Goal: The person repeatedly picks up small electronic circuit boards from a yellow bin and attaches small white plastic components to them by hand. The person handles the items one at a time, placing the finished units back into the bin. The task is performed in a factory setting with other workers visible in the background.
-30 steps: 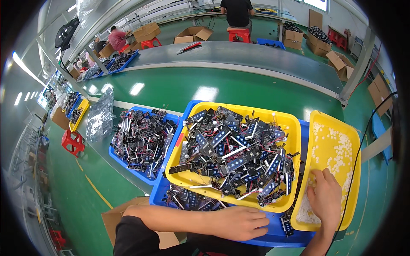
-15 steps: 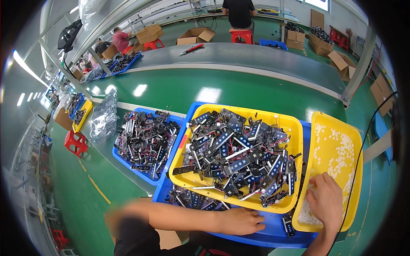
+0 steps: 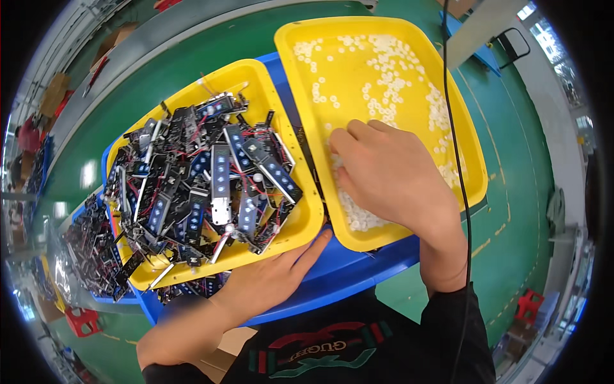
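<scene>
A: Where is the right hand (image 3: 390, 173), please?
B: It is above the right yellow tray (image 3: 348, 73), near the side of this tray which faces the other yellow one. Its fingers are bent and point downward, toward the small white pieces (image 3: 359, 217).
A: Does it grasp a piece?
B: I cannot tell, because the back of the hand hides the fingertips.
A: And how do the white pieces lie?
B: They are inside the right yellow tray. Many are scattered in the far part and along the right side, and a thicker heap lies in the near left corner, beside the wrist.
A: What about the left hand (image 3: 272, 278)?
B: It is at the near edge of the left yellow tray (image 3: 304, 221), above the large blue tray (image 3: 358, 272). One finger is stretched toward the gap between the two yellow trays. The palm is hidden, so I cannot say whether it holds something.
A: What is in the left yellow tray?
B: A high pile of dark modules (image 3: 220, 173), with thin red wires and some white strips among them. More such modules are in a smaller blue tray (image 3: 115, 299), farther to the left.
A: Is something else near?
B: Yes, a black cable (image 3: 455, 141) crosses the view over the right yellow tray, and a red stool (image 3: 82, 321) stands at the lower left.
</scene>
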`<control>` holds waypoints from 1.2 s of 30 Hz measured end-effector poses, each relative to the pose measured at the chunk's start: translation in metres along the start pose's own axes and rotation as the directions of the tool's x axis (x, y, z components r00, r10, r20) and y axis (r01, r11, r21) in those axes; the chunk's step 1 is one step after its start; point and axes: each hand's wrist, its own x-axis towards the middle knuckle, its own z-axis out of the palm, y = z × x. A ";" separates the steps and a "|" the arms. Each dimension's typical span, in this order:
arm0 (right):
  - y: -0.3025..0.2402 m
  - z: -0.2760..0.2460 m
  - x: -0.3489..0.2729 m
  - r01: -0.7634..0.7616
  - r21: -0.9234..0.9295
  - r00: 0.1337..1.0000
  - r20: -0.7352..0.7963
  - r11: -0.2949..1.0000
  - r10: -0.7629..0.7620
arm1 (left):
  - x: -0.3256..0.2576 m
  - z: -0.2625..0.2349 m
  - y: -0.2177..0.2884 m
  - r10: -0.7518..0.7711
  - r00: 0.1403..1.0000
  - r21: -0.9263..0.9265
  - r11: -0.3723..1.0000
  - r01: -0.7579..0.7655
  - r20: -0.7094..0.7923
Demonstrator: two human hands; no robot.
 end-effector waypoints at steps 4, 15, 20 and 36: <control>-0.001 0.002 0.001 0.019 -0.010 1.000 -0.023 1.000 -0.019 | 0.006 0.005 0.001 -0.030 0.998 0.019 0.999 0.031 -0.053; 0.000 -0.002 -0.001 0.062 -0.004 0.994 -0.093 0.998 -0.062 | -0.003 0.002 0.001 0.010 0.992 -0.189 0.981 -0.033 -0.122; 0.002 -0.003 -0.004 0.062 0.015 0.990 -0.128 0.998 -0.059 | -0.003 -0.014 0.001 -0.078 0.997 -0.546 0.835 0.070 0.010; 0.005 0.004 -0.003 0.117 -0.010 0.984 -0.131 0.993 -0.117 | -0.036 -0.055 -0.002 -0.400 0.905 -0.989 0.025 -0.146 -0.143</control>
